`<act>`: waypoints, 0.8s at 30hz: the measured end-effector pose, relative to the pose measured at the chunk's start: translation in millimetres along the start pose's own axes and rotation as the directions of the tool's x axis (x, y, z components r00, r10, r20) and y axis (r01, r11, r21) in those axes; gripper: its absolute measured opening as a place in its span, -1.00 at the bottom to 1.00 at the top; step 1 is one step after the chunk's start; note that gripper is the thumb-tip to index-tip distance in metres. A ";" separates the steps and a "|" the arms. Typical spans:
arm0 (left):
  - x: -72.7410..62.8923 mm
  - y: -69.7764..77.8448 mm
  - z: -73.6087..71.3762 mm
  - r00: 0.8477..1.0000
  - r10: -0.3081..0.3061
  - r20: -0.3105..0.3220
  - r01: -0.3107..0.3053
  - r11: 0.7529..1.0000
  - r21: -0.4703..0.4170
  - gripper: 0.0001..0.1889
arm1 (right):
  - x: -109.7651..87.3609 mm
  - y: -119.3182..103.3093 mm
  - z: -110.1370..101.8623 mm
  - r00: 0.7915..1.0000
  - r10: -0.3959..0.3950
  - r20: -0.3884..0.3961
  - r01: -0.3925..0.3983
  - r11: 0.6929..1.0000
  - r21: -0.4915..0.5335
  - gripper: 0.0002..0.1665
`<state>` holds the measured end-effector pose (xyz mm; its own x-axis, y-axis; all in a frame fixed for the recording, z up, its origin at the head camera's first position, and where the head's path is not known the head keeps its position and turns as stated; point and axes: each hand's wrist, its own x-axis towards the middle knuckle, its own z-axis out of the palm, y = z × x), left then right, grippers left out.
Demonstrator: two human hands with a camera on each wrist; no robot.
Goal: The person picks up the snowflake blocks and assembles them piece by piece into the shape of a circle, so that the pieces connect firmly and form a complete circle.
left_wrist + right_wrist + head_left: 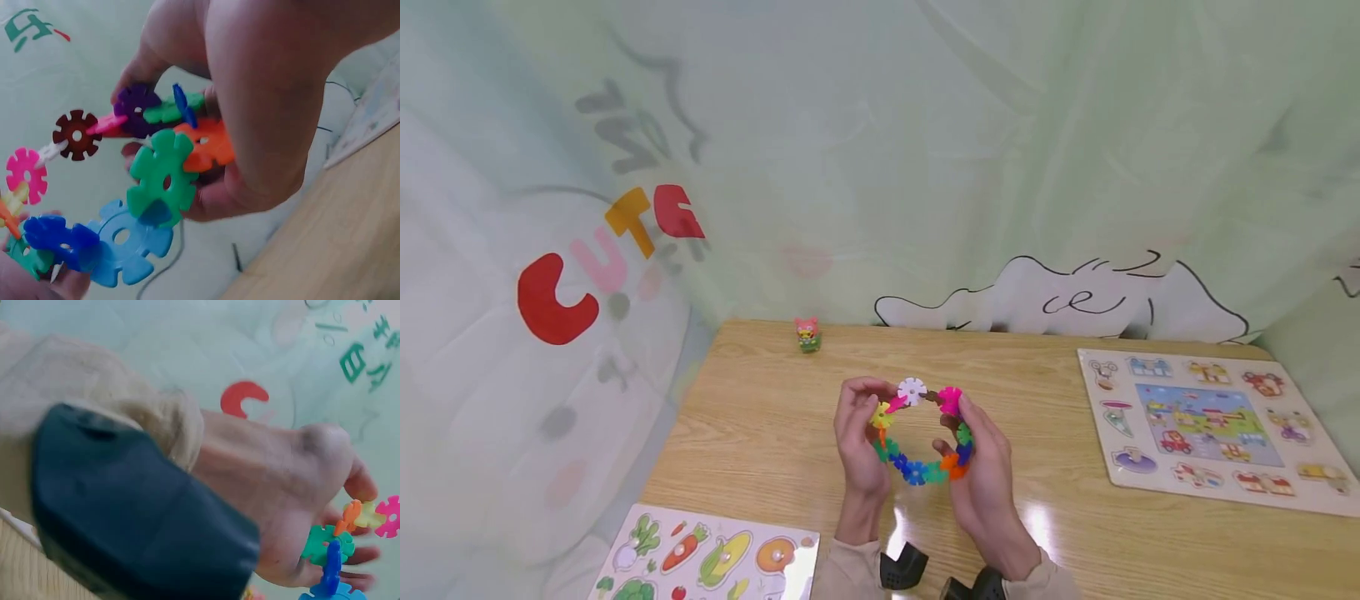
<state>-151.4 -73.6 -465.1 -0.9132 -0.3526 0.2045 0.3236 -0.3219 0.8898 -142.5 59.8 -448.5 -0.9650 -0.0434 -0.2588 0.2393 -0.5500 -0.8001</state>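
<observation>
A closed ring of colourful snowflake-shaped plastic discs (914, 474) is held up over the table between both hands. On its left side, my left hand (859, 442) grips it near the yellow, orange and green discs. The right hand (988, 479) holds the opposite side, by the magenta, green and orange discs. In the left wrist view, the right hand (262, 112) has its fingers around a purple disc (134, 109) and an orange disc (209, 145). The right wrist view shows the left hand (281, 494) behind a green disc (317, 544), some fingers partly hidden.
A vegetable puzzle board (707, 554) lies at the front left of the wooden table (760, 450). To the right is a vehicle puzzle board (1210, 425). A small pink-and-green figurine (807, 335) stands near the back edge, before a printed curtain (850, 167).
</observation>
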 end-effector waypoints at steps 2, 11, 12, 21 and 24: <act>0.8 -9.5 1.6 0.995 -0.005 -0.104 0.004 1.000 -0.015 -0.88 | 6.9 4.3 -3.9 0.999 0.030 -0.035 -0.030 1.000 -0.002 -0.66; 4.4 -47.9 4.4 0.953 -0.037 -0.301 0.052 0.998 0.043 -0.87 | 35.2 28.9 -25.2 0.981 0.100 -0.164 -0.095 0.995 0.034 -0.66; 4.7 -51.1 3.8 0.950 -0.066 -0.304 0.086 0.995 0.053 -0.84 | 38.5 31.4 -27.4 0.978 0.104 -0.182 -0.098 0.994 0.045 -0.67; 4.8 -67.2 -5.7 0.959 -0.258 -0.118 0.279 0.933 0.225 -0.62 | 57.6 45.9 -44.7 0.959 0.052 -0.279 -0.042 0.998 0.040 -0.69; 5.9 -67.0 -10.9 0.950 -0.313 0.001 0.300 0.911 0.283 -0.37 | 60.7 46.9 -48.1 0.954 0.007 -0.300 -0.011 1.000 -0.012 -0.66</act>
<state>-175.8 -63.8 -527.9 -0.9688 -0.2332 -0.0837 -0.0490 -0.1507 0.9874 -184.6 71.5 -527.8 -0.8866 0.2043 -0.4149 0.2516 -0.5397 -0.8034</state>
